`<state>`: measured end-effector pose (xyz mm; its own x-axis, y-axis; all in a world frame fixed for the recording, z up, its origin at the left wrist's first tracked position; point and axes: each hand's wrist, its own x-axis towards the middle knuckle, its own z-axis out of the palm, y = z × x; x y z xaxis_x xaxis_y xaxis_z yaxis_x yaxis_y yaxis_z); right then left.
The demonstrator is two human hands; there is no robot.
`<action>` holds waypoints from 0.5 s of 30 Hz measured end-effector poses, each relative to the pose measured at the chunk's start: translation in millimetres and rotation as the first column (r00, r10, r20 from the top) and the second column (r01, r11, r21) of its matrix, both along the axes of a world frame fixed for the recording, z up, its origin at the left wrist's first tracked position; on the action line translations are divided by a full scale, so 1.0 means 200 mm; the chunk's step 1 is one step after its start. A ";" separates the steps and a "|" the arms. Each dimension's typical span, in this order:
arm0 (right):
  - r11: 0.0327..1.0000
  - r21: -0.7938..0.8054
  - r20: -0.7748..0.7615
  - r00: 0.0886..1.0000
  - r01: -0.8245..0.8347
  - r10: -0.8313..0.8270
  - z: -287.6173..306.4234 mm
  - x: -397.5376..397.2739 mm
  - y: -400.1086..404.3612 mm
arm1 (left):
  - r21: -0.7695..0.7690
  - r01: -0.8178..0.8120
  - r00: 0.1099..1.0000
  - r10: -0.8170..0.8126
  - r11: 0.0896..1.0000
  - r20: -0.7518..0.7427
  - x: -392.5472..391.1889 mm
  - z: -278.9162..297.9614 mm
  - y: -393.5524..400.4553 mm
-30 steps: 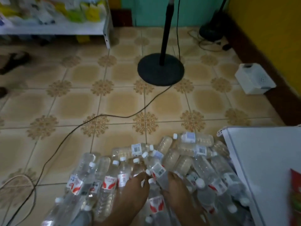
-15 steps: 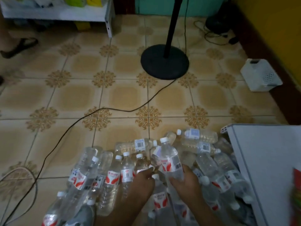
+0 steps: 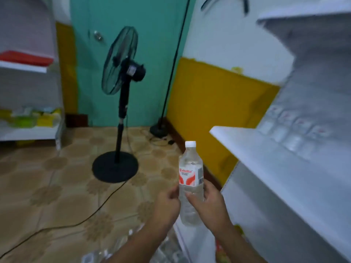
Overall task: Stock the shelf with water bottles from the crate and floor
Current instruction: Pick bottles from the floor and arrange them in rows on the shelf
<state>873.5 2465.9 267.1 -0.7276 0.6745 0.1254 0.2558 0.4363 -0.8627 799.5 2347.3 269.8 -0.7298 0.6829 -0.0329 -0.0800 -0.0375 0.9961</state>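
Note:
A clear water bottle (image 3: 190, 168) with a white cap and a red-and-white label stands upright in the air, low in the middle of the view. My right hand (image 3: 210, 204) grips its lower half. My left hand (image 3: 167, 203) touches the bottle's left side with curled fingers. To the right is the white shelf (image 3: 252, 149), and a blurred row of bottles (image 3: 296, 128) stands at its back. A few bottles of the floor pile (image 3: 117, 249) show at the bottom edge.
A black standing fan (image 3: 121, 76) rises from a round base (image 3: 115, 166) on the tiled floor ahead, its cable (image 3: 62, 225) running left. A second pole with base (image 3: 159, 130) leans in the corner. Another white shelf (image 3: 28, 132) with goods is at the left.
The bottle came up from the floor pile and is now held upright at shelf height. The view swung up from the floor to the fan, door and shelf.

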 end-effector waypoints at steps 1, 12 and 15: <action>0.999 0.032 -0.019 1.000 0.015 -0.014 0.13 0.05 0.01 | 0.046 0.008 1.000 -0.007 0.999 -0.015 0.05 0.11 0.03; 0.869 0.210 -0.280 0.879 0.448 -0.385 1.22 1.30 0.07 | 0.330 0.370 0.920 -0.293 0.869 -0.260 1.16 1.10 0.34; 0.789 0.228 -0.261 0.817 0.570 -0.515 1.31 1.70 0.04 | 0.358 0.486 0.868 -0.396 0.797 -0.299 1.52 1.17 0.38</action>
<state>1214.4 2473.4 529.8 -0.1984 0.8648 0.4612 0.3812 0.5016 -0.7766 1102.9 2423.3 503.5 -0.3047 0.8482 0.4333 0.0088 -0.4524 0.8918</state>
